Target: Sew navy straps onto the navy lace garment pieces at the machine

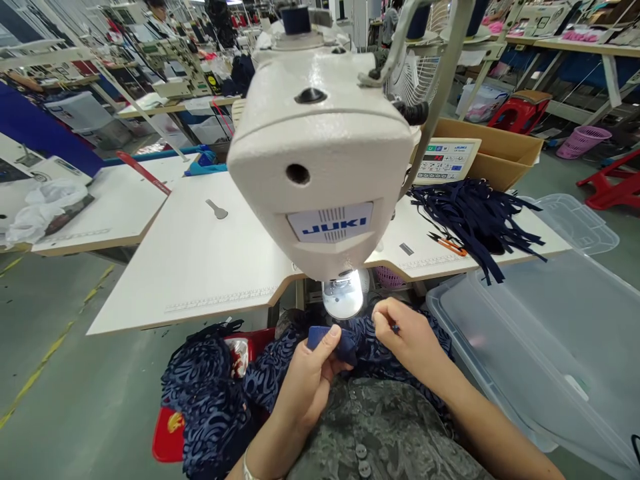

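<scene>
My left hand [306, 379] is closed in a pinch on a small dark blue fabric piece [334, 341], thumb on top. My right hand [403, 332] is closed beside it, fingers curled on the edge of the same dark blue cloth. Both hands sit just below the head of a white JUKI sewing machine [325, 167], under its bright lamp [343, 295]. A dark blue patterned garment [215, 393] drapes from under my hands down to the left over my lap.
A pile of navy fabric strips [475, 220] and orange thread snips [447, 244] lie on the white table [200, 267] at right. A control panel [445, 160] and cardboard box [500, 150] stand behind. A clear plastic bin lid [540, 347] is at right; a red stool [167, 437] lower left.
</scene>
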The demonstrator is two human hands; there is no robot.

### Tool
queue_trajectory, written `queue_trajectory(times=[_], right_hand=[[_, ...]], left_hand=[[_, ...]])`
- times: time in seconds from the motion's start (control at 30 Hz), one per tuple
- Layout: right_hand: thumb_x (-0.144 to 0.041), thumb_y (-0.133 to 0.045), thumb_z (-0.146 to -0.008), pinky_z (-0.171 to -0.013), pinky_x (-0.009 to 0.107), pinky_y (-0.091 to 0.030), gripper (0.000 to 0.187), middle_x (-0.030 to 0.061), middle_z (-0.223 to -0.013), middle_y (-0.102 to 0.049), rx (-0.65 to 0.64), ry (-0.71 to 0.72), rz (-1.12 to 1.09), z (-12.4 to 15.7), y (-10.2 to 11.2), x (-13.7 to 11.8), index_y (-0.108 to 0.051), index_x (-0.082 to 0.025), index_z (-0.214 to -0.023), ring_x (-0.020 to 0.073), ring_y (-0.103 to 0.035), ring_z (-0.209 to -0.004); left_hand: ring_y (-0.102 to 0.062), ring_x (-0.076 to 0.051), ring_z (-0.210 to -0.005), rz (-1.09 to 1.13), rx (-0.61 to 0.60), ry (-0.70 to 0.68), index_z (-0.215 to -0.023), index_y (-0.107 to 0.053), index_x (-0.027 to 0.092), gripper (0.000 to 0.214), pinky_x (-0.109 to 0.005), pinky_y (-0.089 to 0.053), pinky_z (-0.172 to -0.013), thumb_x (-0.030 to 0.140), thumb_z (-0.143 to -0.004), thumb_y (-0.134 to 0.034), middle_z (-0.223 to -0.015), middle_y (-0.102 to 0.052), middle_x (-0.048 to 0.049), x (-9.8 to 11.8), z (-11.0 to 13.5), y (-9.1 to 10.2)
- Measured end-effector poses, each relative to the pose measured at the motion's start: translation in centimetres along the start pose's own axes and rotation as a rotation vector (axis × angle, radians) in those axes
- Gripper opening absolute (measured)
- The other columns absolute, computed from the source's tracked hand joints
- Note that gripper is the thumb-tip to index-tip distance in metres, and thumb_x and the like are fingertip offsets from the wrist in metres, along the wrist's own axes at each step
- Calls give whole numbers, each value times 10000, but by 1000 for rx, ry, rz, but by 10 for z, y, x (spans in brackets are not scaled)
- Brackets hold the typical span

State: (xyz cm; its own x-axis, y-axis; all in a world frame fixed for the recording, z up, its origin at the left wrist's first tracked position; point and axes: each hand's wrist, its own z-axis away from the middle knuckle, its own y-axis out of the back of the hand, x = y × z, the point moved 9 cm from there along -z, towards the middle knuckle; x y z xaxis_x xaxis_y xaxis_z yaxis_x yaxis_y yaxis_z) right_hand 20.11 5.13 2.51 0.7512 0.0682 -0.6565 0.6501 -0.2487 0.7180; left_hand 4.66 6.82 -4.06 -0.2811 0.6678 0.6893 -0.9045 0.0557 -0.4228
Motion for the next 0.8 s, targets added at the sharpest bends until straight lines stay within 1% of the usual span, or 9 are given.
queue_trajectory(times=[0.1, 0.13, 0.2, 0.27, 0.43, 0.53, 0.63, 0.73, 0.8], right_hand=[[-302, -395, -972, -524, 220, -348, 347, -47, -580, -498, -91, 15, -56, 5, -5, -6, -470, -212, -645, 102, -478, -522], [-321, -410, -973, -533, 220, -358, 328, -44, -603, -528, -100, 11, -69, 6, -5, -7, -505, -212, -678, 104, -501, -538], [-301, -449, -966, -592, 212, -402, 194, -32, -744, -624, -109, 6, -107, 8, -7, -10, -578, -221, -846, 109, -578, -635], [-247, -467, -960, -653, 210, -433, 119, -21, -879, -669, -102, 34, -117, 10, -8, -14, -583, -233, -981, 113, -626, -730], [-210, -450, -973, -731, 225, -446, 136, 1, -956, -703, -1, 210, 7, 16, -6, -30, -571, -215, -1034, 128, -663, -828], [-208, -452, -976, -709, 235, -427, 129, 11, -933, -716, 87, 307, 137, 20, -3, -42, -578, -204, -1000, 133, -663, -807], [-190, -463, -961, -626, 258, -392, 150, 5, -799, -705, 139, 362, 274, 20, -3, -50, -590, -197, -881, 134, -629, -674], [-144, -457, -926, -574, 263, -361, 212, -10, -650, -634, 120, 376, 322, 17, -7, -53, -571, -201, -756, 135, -561, -580], [-117, -465, -881, -577, 245, -368, 199, -15, -638, -602, 82, 308, 234, 11, -9, -45, -561, -205, -731, 130, -549, -597]], left_hand=[[-591, -113, -566, 20, 6, 23, -678, -637, 114, 270, -203, -532, -469, 313, -656, -819, -647, -651, -12, -2, -2, 0], [-592, -112, -566, 21, 7, 27, -685, -639, 116, 267, -203, -535, -468, 312, -657, -818, -652, -654, -11, -3, -2, 0], [-594, -113, -569, 17, 13, 29, -695, -648, 118, 260, -204, -543, -473, 307, -653, -822, -659, -661, -12, -3, -3, 1], [-597, -116, -574, 12, 19, 26, -695, -657, 115, 261, -208, -550, -479, 309, -647, -826, -655, -663, -15, -2, -3, 1], [-601, -118, -583, 9, 20, 20, -694, -668, 105, 270, -211, -556, -488, 317, -643, -827, -644, -657, -12, 0, -1, 0], [-600, -116, -582, -9, 25, -4, -697, -676, 96, 282, -211, -553, -499, 326, -639, -829, -646, -654, -16, 0, 0, 1], [-602, -120, -583, -63, 42, -70, -685, -683, 95, 282, -215, -547, -513, 334, -641, -825, -634, -657, -17, 2, 0, 4], [-600, -120, -575, -115, 61, -115, -668, -686, 96, 280, -215, -539, -523, 334, -630, -829, -617, -662, -17, 4, 1, 7], [-596, -118, -573, -109, 49, -109, -673, -689, 98, 279, -213, -533, -520, 337, -634, -826, -621, -663, -17, 4, 1, 5]])
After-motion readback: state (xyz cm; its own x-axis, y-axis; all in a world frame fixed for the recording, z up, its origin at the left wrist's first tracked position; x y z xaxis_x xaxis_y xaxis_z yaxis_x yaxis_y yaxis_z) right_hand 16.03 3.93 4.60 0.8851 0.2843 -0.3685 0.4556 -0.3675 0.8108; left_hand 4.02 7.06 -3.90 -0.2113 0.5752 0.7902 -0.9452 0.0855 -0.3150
